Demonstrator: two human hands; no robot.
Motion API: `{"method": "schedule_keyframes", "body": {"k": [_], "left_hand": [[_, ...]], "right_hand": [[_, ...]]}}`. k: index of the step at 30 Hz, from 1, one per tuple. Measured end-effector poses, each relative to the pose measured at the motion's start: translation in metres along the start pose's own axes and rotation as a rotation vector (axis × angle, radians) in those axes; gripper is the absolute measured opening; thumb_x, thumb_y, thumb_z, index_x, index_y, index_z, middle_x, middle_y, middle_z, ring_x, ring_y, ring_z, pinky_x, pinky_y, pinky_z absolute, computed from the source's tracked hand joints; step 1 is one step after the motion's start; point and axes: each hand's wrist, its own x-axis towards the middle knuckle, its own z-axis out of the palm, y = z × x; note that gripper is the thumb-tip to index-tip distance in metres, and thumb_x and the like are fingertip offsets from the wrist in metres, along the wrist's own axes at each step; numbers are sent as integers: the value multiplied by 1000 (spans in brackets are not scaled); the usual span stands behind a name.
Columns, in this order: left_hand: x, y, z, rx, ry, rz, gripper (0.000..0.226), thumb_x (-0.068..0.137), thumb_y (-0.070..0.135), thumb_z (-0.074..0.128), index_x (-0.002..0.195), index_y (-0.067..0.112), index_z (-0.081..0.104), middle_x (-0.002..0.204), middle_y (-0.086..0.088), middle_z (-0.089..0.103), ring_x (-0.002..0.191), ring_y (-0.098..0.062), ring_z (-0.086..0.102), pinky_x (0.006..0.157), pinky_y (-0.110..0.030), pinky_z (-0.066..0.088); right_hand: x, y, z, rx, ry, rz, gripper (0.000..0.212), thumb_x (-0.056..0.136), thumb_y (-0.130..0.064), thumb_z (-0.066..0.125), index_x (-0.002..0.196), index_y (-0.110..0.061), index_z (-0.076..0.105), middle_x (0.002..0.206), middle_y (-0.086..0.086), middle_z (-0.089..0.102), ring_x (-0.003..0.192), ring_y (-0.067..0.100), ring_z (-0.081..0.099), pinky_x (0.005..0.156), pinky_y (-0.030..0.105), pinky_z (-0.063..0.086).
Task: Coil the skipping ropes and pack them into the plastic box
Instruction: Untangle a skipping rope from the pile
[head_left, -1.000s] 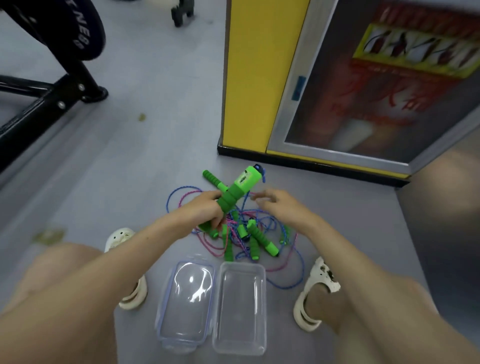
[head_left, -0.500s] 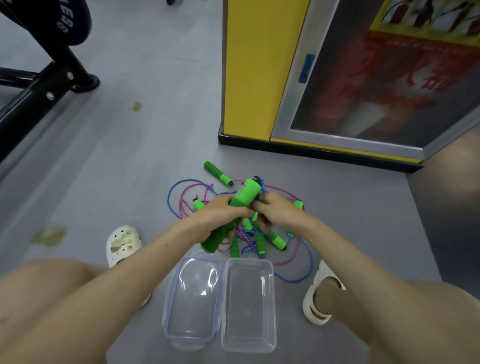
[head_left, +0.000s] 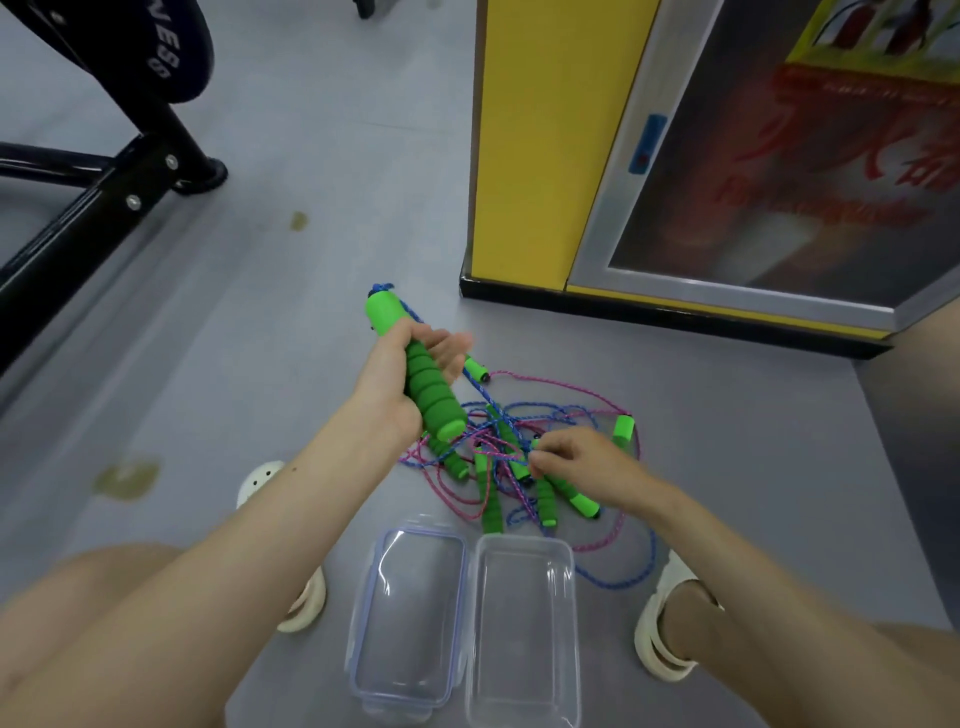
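Green ribbed foam handle held up in our left grip, thumb round it, we judge to draw its cord clear. Our right grip pinches tangled pink-and-blue ropes beneath it on grey floor, likely freeing strand. Clear plastic box below right grip, open, unfilled.

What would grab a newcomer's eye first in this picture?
The bright green handle gripped in the left hand, raised at centre. Just below, the right hand pinches into a blue and pink rope tangle on the grey floor. Nearest the camera lies the open clear box.
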Motion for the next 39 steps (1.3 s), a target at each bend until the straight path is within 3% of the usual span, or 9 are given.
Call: {"method": "schedule_keyframes", "body": {"k": [3, 10, 18, 21, 24, 26, 28, 33, 39], "left_hand": [[-4, -9, 2, 89, -83, 24, 20, 90, 9, 44, 95, 5, 63, 107, -9, 65, 97, -15, 64, 91, -25, 48], [-19, -23, 10, 574, -27, 162, 18, 84, 6, 50, 80, 24, 50, 67, 2, 39, 56, -13, 36, 49, -21, 37], [-1, 9, 2, 1132, 126, 747, 29, 74, 17, 57, 103, 21, 54, 104, -4, 59, 98, -14, 56, 86, -33, 46], [-7, 7, 7, 1184, -6, 453, 21, 80, 6, 58, 78, 25, 49, 67, 2, 48, 59, -13, 44, 58, -26, 38], [-6, -8, 5, 1319, -62, 295, 14, 65, 23, 59, 78, 24, 56, 59, 5, 53, 59, -14, 48, 94, -48, 46], [-9, -13, 4, 1369, -89, 276, 28, 59, 27, 56, 85, 32, 63, 63, 11, 62, 66, -14, 55, 106, -55, 35], [-11, -16, 5, 1337, -123, 216, 31, 68, 20, 60, 97, 27, 66, 79, 2, 64, 74, -19, 55, 91, -33, 45], [-8, -24, 3, 1211, -131, 75, 64, 53, 23, 58, 117, 14, 61, 84, -10, 56, 68, -20, 48, 66, -30, 40], [-12, -42, 5, 1033, -380, -106, 39, 60, 10, 54, 97, 13, 66, 88, 2, 72, 83, -18, 65, 69, -27, 47]], "right_hand": [[-2, -9, 6, -14, -102, -39, 31, 98, -28, 48, 71, -17, 59, 70, 7, 63, 61, 8, 48, 65, 27, 41], [-7, -29, 2, -24, -94, -70, 33, 92, -38, 55, 92, -7, 64, 52, 3, 59, 43, 5, 54, 55, 19, 43], [-5, -12, -17, -202, -27, -19, 35, 88, -36, 62, 63, -17, 48, 62, 2, 46, 56, 11, 38, 57, 30, 30], [-10, -20, -29, 221, 125, 51, 25, 93, -29, 57, 72, -17, 64, 68, 5, 65, 58, 8, 52, 67, 26, 40], [-19, -33, -35, 240, 47, 10, 22, 95, -28, 54, 82, -20, 71, 48, -6, 45, 48, 9, 39, 54, 24, 35], [-24, -36, -30, 53, -166, -20, 24, 94, -32, 55, 85, -19, 73, 45, -9, 32, 43, 6, 27, 46, 22, 26], [-24, -34, -29, 73, -239, 3, 28, 94, -33, 54, 95, -14, 74, 46, -9, 29, 42, 6, 24, 44, 19, 22], [-20, -31, -61, 520, 224, 64, 21, 96, -22, 53, 96, -13, 72, 46, -2, 37, 41, 7, 29, 43, 17, 26], [-28, -47, -41, 349, -64, -1, 12, 90, -10, 61, 97, -15, 69, 66, 4, 69, 61, 2, 61, 63, 9, 46]]}}
